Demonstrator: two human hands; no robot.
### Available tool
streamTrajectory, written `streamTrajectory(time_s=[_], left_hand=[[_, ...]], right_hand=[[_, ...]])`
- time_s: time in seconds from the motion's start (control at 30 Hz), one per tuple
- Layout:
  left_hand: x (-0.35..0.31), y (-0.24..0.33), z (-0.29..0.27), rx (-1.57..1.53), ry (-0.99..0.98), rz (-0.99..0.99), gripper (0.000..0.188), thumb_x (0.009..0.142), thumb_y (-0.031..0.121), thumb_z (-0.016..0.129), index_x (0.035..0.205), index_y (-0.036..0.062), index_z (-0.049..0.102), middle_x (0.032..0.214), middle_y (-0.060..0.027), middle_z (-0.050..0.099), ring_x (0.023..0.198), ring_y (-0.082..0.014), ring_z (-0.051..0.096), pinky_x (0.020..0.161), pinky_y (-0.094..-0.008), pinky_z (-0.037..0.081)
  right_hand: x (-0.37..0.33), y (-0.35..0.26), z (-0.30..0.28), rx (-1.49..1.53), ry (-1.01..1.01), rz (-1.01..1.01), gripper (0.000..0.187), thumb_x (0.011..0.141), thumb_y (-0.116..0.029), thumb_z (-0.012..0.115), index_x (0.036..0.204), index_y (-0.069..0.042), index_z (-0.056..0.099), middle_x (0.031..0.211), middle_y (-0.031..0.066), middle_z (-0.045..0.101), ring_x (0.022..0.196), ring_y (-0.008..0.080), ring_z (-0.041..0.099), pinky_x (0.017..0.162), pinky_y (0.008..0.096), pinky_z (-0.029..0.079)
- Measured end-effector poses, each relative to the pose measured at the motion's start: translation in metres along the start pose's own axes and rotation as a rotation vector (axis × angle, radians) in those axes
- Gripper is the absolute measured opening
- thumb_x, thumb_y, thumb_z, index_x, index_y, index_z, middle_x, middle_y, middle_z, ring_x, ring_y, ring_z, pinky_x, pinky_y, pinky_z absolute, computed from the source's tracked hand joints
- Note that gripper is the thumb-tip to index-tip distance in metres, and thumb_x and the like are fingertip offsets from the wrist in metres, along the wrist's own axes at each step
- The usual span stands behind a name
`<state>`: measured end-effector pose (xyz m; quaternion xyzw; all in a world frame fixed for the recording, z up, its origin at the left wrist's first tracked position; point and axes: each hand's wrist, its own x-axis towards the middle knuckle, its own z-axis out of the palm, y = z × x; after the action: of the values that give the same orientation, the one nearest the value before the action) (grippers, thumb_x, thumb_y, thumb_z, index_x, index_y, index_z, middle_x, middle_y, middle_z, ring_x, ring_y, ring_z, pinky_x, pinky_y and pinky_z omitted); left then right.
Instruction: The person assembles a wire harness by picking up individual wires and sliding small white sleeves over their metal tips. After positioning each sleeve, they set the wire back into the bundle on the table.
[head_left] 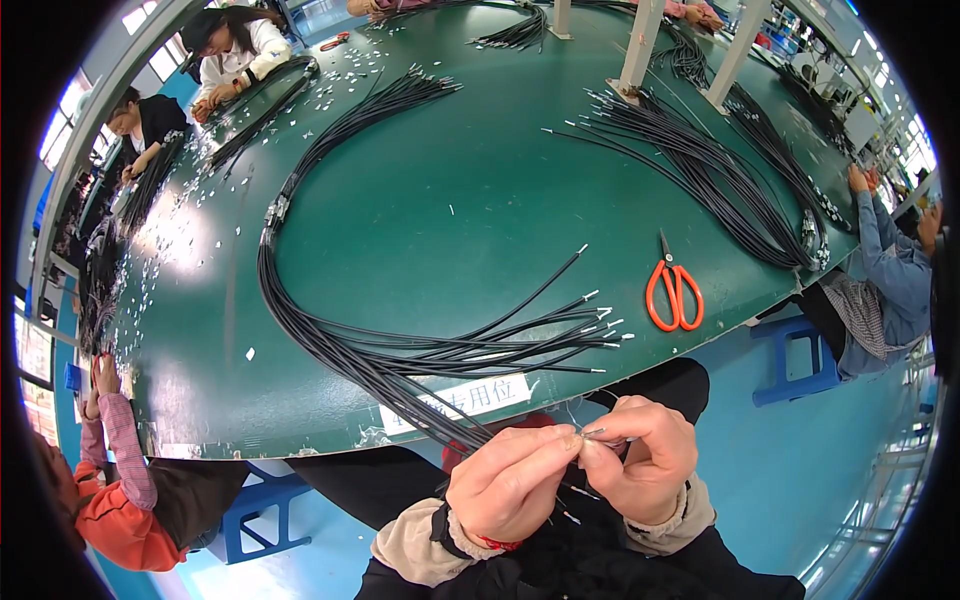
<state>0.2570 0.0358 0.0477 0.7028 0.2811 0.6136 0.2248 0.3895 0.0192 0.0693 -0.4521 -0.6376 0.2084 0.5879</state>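
Observation:
Both my hands meet over my lap, just off the near table edge. My left hand (510, 478) is closed around a black cable, fingertips pinched near the cable's end. Thumb and forefinger of my right hand (645, 455) pinch the same end, where a small silvery tip (594, 432) shows; finer detail is hidden by the fingers. From my left hand the cable runs back into a curved bundle of black cables (285, 305) on the green table. Several loose ends with pale tips (600, 312) fan out in front of my hands. A few more ends hang below my fingers.
Red-handled scissors (675, 295) lie on the green table (450, 200), right of the loose ends. Another black cable bundle (700, 170) lies at far right, near white posts (640, 45). Pale scraps litter the left side. Co-workers sit around, with blue stools (795, 360) nearby.

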Motion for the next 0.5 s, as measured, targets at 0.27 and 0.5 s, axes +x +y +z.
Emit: streamTrajectory(time_s=[0.27, 0.5], left_hand=[[0.008, 0.010, 0.000, 0.000, -0.030, -0.130, 0.024, 0.069, -0.010, 0.071, 0.090, -0.0012, 0.063, 0.085, -0.0130, 0.060, 0.067, -0.0178, 0.063, 0.057, -0.0221, 0.050], [0.013, 0.012, 0.002, -0.007, -0.053, -0.184, 0.023, 0.074, -0.011, 0.065, 0.094, -0.0008, 0.064, 0.082, -0.0097, 0.060, 0.064, -0.0155, 0.063, 0.055, -0.0232, 0.052]], right_hand=[[0.000, 0.001, -0.002, -0.010, 0.020, 0.006, 0.017, 0.069, 0.002, 0.071, 0.080, -0.002, 0.059, 0.057, 0.0019, 0.055, 0.044, 0.0103, 0.048, 0.041, 0.0212, 0.035], [0.002, 0.003, -0.010, -0.049, -0.016, 0.015, 0.017, 0.069, -0.002, 0.074, 0.079, -0.004, 0.060, 0.059, 0.0015, 0.058, 0.046, 0.0125, 0.051, 0.043, 0.0224, 0.037]])
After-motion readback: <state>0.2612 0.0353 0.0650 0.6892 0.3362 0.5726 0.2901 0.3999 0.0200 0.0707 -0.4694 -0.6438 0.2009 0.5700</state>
